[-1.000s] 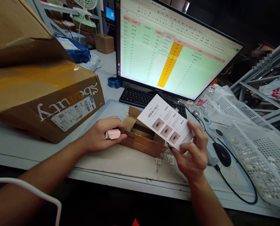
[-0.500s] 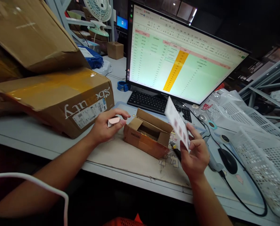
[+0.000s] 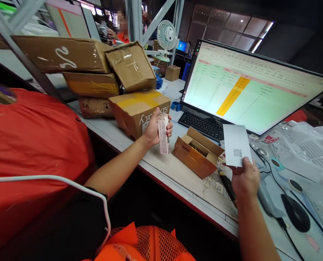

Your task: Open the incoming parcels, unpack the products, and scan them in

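My left hand is closed around a small pink product box, held upright above the table edge, just in front of a taped cardboard carton. My right hand pinches the lower edge of a white leaflet whose side with a QR code faces me. Between the hands a small open cardboard box sits on the table with its flaps up. A black pen or cutter lies beside my right hand.
A monitor with a spreadsheet and a black keyboard stand behind the small box. A mouse, white mesh baskets and plastic bags lie right. Stacked cartons and a large red sack fill the left. A person sits far back.
The view swung left and up. My left hand lifted the pink box and stood it upright. My right hand turned the leaflet over, so the QR side faces me.
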`<state>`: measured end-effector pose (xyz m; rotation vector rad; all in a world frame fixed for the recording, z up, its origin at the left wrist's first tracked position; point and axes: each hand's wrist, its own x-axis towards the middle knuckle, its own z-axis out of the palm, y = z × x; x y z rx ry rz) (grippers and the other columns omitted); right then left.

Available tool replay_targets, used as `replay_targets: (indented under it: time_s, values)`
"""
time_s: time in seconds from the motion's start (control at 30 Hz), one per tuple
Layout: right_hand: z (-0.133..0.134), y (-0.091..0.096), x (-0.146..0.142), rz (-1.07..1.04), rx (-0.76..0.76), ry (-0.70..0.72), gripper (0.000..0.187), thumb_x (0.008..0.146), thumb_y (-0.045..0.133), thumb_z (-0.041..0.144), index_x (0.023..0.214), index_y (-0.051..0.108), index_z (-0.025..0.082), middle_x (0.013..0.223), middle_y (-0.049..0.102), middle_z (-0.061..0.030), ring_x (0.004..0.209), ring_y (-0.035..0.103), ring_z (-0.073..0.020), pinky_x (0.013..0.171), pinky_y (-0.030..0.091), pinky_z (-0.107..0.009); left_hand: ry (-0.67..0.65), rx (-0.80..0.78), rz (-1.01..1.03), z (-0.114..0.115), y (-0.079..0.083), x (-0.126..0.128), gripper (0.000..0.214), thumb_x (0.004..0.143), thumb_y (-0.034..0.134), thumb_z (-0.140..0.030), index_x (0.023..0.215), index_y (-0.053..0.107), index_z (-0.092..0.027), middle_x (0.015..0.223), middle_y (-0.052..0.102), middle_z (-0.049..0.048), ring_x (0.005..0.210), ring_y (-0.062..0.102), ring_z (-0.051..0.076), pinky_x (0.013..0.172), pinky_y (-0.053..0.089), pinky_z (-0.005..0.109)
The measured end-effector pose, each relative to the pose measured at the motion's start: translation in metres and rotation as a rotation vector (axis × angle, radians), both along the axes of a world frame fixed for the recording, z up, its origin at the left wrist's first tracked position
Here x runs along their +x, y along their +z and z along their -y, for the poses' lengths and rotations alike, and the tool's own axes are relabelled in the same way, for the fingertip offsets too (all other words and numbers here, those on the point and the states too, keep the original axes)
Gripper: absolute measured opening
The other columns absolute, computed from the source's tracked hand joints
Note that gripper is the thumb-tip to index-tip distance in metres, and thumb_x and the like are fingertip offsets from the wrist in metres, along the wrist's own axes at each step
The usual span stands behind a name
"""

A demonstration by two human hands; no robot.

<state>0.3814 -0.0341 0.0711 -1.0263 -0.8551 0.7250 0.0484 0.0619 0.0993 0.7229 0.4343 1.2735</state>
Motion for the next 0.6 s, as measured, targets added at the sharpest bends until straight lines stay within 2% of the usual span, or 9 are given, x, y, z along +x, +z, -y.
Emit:
replay_targets:
  time_s: [0.13, 0.27, 0.37, 0.47, 0.53, 0.6]
  values:
    - [0.008, -0.004, 0.0, 0.049, -0.125, 0.062, 0.046, 0.08, 0.08, 0.053, 0.107, 0.071, 0.017, 0.097, 0.075, -0.0053, 0.073, 0.07, -0.0183, 0.049, 0.061, -0.028, 0.004, 0.013, 0.04, 0.023, 0.011, -0.004, 0.042, 0.099, 0.056, -0.057, 0.082, 0.06, -0.019, 0.059, 0.047, -0.0037, 0.043, 0.048, 0.012, 0.045, 0.044, 0.023]
    - [0.025, -0.015, -0.011, 0.056, -0.206, 0.125, 0.047, 0.081, 0.081, 0.055, 0.109, 0.072, 0.018, 0.105, 0.076, -0.005, 0.085, 0.073, -0.0195, 0.065, 0.069, -0.033, 0.037, 0.051, 0.075, 0.044, 0.02, -0.007, 0.029, 0.096, 0.051, -0.04, 0.079, 0.061, -0.018, 0.06, 0.049, -0.0014, 0.047, 0.049, 0.013, 0.047, 0.046, 0.024]
    - [0.03, -0.023, -0.027, 0.008, -0.175, 0.13, 0.048, 0.08, 0.081, 0.056, 0.109, 0.072, 0.019, 0.113, 0.077, -0.0053, 0.099, 0.074, -0.022, 0.08, 0.071, -0.039, 0.051, 0.066, 0.101, 0.058, 0.026, -0.005, 0.026, 0.095, 0.049, -0.036, 0.08, 0.06, -0.018, 0.063, 0.05, -0.0004, 0.048, 0.049, 0.013, 0.049, 0.047, 0.024]
    - [0.025, -0.028, -0.049, 0.009, -0.174, 0.17, 0.049, 0.076, 0.083, 0.057, 0.103, 0.072, 0.018, 0.11, 0.077, -0.0069, 0.101, 0.073, -0.0237, 0.082, 0.07, -0.04, 0.075, 0.046, 0.145, 0.075, 0.033, -0.001, 0.026, 0.098, 0.049, -0.036, 0.081, 0.057, -0.018, 0.065, 0.051, -0.001, 0.049, 0.049, 0.011, 0.048, 0.047, 0.022]
    - [0.019, -0.028, -0.068, -0.003, -0.162, 0.208, 0.049, 0.074, 0.084, 0.057, 0.101, 0.071, 0.018, 0.106, 0.077, -0.0072, 0.1, 0.073, -0.0239, 0.08, 0.07, -0.04, 0.034, 0.039, 0.135, 0.087, 0.039, 0.002, 0.026, 0.1, 0.052, -0.038, 0.082, 0.055, -0.018, 0.067, 0.052, -0.0012, 0.05, 0.051, 0.011, 0.047, 0.046, 0.02]
    - [0.014, -0.027, -0.089, -0.013, -0.136, 0.26, 0.049, 0.075, 0.082, 0.057, 0.103, 0.07, 0.018, 0.108, 0.077, -0.0076, 0.102, 0.073, -0.0238, 0.079, 0.069, -0.039, -0.067, 0.04, 0.055, 0.098, 0.046, 0.004, 0.025, 0.1, 0.057, -0.04, 0.088, 0.056, -0.018, 0.07, 0.055, -0.0006, 0.054, 0.056, 0.012, 0.047, 0.048, 0.02]
